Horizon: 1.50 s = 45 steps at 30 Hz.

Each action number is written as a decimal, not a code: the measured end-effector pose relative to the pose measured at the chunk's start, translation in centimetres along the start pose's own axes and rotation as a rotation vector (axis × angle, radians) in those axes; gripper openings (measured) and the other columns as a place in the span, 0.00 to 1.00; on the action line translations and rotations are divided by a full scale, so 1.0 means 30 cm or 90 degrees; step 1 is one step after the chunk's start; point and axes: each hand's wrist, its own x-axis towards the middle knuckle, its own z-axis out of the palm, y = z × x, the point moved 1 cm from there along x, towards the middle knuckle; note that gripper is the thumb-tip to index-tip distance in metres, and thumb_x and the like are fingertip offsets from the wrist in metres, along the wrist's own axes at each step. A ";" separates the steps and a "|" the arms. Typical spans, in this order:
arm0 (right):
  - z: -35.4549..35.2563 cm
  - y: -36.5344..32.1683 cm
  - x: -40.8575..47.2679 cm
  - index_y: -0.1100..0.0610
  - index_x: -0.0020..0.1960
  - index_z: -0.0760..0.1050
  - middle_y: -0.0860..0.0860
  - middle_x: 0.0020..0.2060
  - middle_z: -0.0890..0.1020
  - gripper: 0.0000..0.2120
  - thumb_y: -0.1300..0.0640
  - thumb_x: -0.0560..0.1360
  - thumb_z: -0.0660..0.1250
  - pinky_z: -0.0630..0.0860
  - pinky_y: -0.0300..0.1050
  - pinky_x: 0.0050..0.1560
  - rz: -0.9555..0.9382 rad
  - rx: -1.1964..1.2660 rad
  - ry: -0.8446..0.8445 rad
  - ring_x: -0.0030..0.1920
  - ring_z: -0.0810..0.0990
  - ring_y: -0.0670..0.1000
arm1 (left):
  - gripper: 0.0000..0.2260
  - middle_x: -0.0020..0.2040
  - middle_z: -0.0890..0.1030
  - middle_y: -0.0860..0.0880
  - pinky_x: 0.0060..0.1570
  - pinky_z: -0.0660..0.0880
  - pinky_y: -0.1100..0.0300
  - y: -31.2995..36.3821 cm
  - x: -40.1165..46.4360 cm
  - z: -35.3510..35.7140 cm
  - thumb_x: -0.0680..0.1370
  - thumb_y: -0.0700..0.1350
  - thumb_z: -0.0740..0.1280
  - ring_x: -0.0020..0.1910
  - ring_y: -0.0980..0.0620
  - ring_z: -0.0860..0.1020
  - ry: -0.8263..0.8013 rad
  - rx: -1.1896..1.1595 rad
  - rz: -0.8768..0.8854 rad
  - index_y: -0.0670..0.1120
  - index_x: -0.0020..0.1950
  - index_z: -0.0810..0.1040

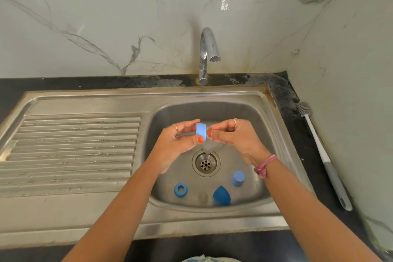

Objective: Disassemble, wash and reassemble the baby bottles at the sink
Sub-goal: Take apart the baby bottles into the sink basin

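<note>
Fingers (200,138) of both hands are pinched on a light blue plastic ring (201,132) and its clear soft teat (209,144), so taking apart is nearly done, washing is left.

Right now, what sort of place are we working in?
Most likely a home kitchen: a steel sink with a ribbed drainboard, a tap against marble-look wall tiles, and a bottle brush on the dark counter.

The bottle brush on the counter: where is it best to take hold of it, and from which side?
Grip the bottle brush on its thick grey handle, the near end. Come from above with the right hand: it lies flat along the wall, bristles at the far end.
</note>
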 end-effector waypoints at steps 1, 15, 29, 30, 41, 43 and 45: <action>0.010 -0.007 -0.003 0.63 0.46 0.83 0.56 0.40 0.86 0.07 0.67 0.68 0.75 0.81 0.41 0.46 -0.005 -0.010 0.000 0.40 0.84 0.50 | 0.22 0.55 0.84 0.53 0.53 0.79 0.58 0.003 -0.004 -0.006 0.65 0.46 0.76 0.52 0.52 0.83 0.001 -0.005 -0.001 0.54 0.59 0.80; 0.111 -0.093 0.000 0.61 0.54 0.82 0.49 0.46 0.85 0.09 0.66 0.75 0.69 0.77 0.33 0.50 -0.201 -0.217 -0.054 0.47 0.84 0.42 | 0.22 0.58 0.82 0.40 0.58 0.78 0.55 0.021 -0.043 -0.060 0.69 0.38 0.71 0.57 0.42 0.81 0.021 -0.241 -0.030 0.40 0.63 0.76; 0.100 -0.102 0.018 0.62 0.46 0.84 0.57 0.39 0.86 0.06 0.65 0.69 0.76 0.82 0.40 0.46 -0.072 -0.186 -0.079 0.40 0.85 0.50 | 0.20 0.56 0.83 0.45 0.54 0.79 0.60 0.003 -0.049 -0.066 0.69 0.37 0.71 0.57 0.48 0.82 0.012 -0.268 -0.080 0.44 0.61 0.79; 0.103 -0.092 0.020 0.63 0.44 0.83 0.58 0.37 0.85 0.05 0.66 0.69 0.75 0.81 0.40 0.42 -0.058 -0.178 -0.064 0.36 0.84 0.49 | 0.20 0.57 0.83 0.45 0.54 0.79 0.59 0.000 -0.050 -0.060 0.69 0.37 0.71 0.56 0.48 0.82 0.005 -0.260 -0.083 0.44 0.61 0.78; 0.032 0.007 0.006 0.47 0.66 0.73 0.47 0.57 0.80 0.19 0.57 0.77 0.69 0.78 0.42 0.46 0.075 -0.038 -0.152 0.51 0.82 0.48 | 0.18 0.58 0.82 0.38 0.52 0.80 0.61 -0.038 -0.017 0.014 0.76 0.42 0.67 0.57 0.44 0.81 0.025 -0.402 -0.164 0.34 0.64 0.75; 0.012 0.024 -0.005 0.43 0.69 0.69 0.44 0.60 0.78 0.27 0.55 0.73 0.73 0.79 0.41 0.47 0.051 -0.159 -0.171 0.49 0.82 0.48 | 0.17 0.56 0.83 0.39 0.50 0.80 0.61 -0.060 -0.011 0.041 0.76 0.44 0.68 0.54 0.46 0.83 0.022 -0.380 -0.202 0.36 0.61 0.78; -0.007 0.043 -0.004 0.46 0.69 0.71 0.46 0.59 0.78 0.30 0.56 0.70 0.77 0.79 0.40 0.46 0.003 -0.282 -0.161 0.42 0.80 0.45 | 0.18 0.55 0.83 0.38 0.50 0.80 0.61 -0.080 -0.002 0.075 0.75 0.47 0.69 0.53 0.47 0.83 0.006 -0.344 -0.236 0.36 0.59 0.78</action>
